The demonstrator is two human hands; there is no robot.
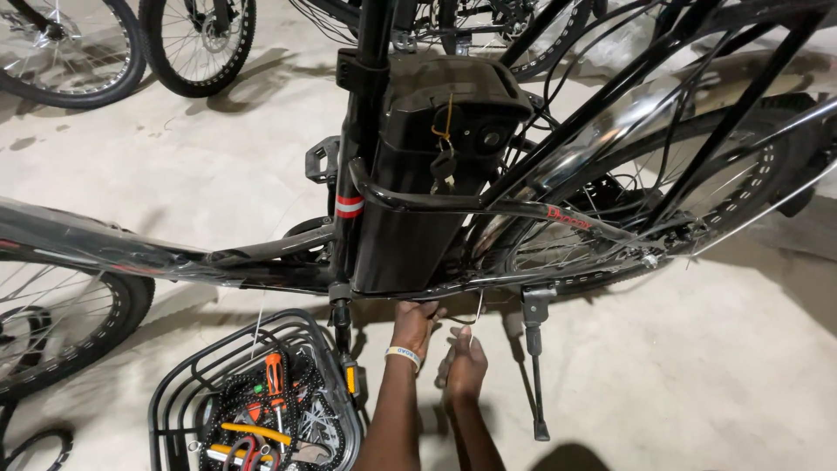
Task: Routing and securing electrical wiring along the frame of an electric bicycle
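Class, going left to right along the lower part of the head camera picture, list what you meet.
Black spoked front wheel → black wire basket of tools → left hand with a white wristband → right hand → black metal kickstand.

Thin pale zip tie (478,307), upright, just beneath the black bicycle frame (436,288), pinched at its lower end.

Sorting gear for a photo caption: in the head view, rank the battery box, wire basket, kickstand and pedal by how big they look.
1. battery box
2. wire basket, cut off by the frame's edge and nearer, so unsure
3. kickstand
4. pedal
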